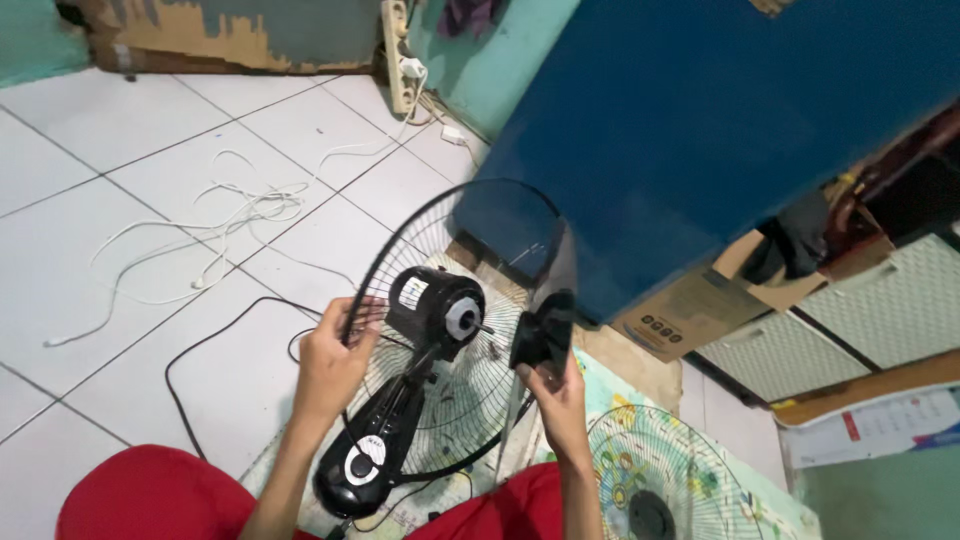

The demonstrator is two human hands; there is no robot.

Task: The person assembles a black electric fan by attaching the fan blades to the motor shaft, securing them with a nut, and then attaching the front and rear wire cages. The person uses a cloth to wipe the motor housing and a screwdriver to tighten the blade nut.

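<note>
Left hand [335, 365] is gripping the rear fan guard [440, 330] rim, right hand [555, 395] is pinching the dark fan blade [545, 325] beside the motor [435, 310].

A loose white cord [215, 215] lies tangled on the white tiled floor [90, 150] at the left of the frame, and a white power strip [398, 55] leans against the wall at the top. A big blue panel [700, 130] fills the upper right, with a cardboard box [690, 310] below it. A second fan grille [660, 475] lies at the lower right on a patterned mat [770, 505].

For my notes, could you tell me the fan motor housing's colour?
Black, clearest in the head view: motor housing.
</note>
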